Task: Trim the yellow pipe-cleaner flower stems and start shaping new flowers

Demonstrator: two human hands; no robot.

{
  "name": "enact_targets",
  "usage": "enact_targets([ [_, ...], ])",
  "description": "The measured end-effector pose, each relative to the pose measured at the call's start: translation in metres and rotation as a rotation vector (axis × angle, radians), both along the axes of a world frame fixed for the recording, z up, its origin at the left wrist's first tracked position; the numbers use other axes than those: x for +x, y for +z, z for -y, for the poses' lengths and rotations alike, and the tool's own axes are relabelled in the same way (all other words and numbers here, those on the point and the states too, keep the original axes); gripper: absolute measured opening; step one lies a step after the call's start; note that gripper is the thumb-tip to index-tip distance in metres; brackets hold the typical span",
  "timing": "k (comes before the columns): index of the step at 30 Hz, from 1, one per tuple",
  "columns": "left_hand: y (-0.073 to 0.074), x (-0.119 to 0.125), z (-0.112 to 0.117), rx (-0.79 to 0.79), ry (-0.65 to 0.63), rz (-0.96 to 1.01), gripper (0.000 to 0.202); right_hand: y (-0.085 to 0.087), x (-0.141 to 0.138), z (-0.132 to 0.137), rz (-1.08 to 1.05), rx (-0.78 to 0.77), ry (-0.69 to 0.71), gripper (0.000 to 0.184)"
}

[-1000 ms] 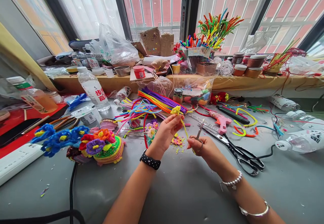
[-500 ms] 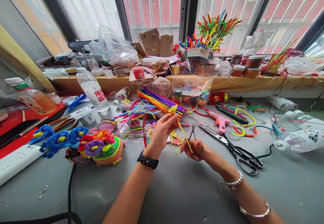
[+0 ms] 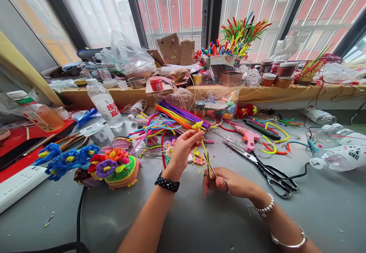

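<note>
Between the thumb and fingers of my left hand (image 3: pixel 184 146) is a yellow pipe cleaner (image 3: pixel 203 143), shaped like a small flower at its top, its stem slanting down toward my other hand. My right hand (image 3: pixel 219 182) has its fingers in the loops of small scissors (image 3: pixel 210 165). The blades point up and lie along the lower stem; whether they touch it I cannot tell. Yellow and pink fuzzy clippings (image 3: pixel 198 157) lie on the table just behind. Left of my hands stand fuzzy flowers, blue ones (image 3: pixel 70 159) and a colourful cluster (image 3: pixel 110 165) on a rounded striped base.
Large black-handled scissors (image 3: pixel 264 171) and a pink glue gun (image 3: pixel 249 136) lie to the right. Bundled pipe cleaners (image 3: pixel 183 116) are behind my hands. Plastic bottles (image 3: pixel 340 158) lie at the far right; a water bottle (image 3: pixel 104 104) stands at the left. A power strip (image 3: pixel 21 184) sits at the left edge.
The yellow pipe cleaner has turned more upright and its flower end is slightly lower. My right hand has moved a little down, and the scissor blades, spread before, now appear closer together along the stem.
</note>
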State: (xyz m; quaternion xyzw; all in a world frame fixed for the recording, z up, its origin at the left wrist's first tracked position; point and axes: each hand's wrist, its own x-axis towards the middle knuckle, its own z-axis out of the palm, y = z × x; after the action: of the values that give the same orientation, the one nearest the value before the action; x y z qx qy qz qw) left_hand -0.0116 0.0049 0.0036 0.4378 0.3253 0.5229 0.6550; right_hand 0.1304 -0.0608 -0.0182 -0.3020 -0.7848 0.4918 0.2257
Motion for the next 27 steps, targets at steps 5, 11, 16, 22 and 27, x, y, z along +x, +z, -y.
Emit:
enact_targets([
  [5, -0.003, 0.001, -0.001, 0.026, 0.031, -0.017, 0.012, -0.004, -0.001, -0.003, -0.023, -0.018, -0.065, 0.069],
  [11, -0.002, 0.001, -0.002, 0.037, 0.097, -0.027, 0.013, -0.012, -0.002, -0.005, -0.043, -0.089, -0.186, 0.062],
  [16, -0.004, 0.001, -0.002, 0.026, 0.150, -0.008, 0.016, -0.015, -0.004, -0.005, -0.027, -0.097, -0.248, 0.059],
  [22, -0.003, 0.001, -0.002, 0.029, 0.168, 0.032, 0.015, -0.014, -0.007, -0.006, 0.009, -0.084, -0.282, 0.060],
  [27, -0.003, 0.001, -0.003, 0.040, 0.174, 0.019, 0.016, -0.018, -0.004, -0.008, -0.002, -0.119, -0.204, 0.064],
])
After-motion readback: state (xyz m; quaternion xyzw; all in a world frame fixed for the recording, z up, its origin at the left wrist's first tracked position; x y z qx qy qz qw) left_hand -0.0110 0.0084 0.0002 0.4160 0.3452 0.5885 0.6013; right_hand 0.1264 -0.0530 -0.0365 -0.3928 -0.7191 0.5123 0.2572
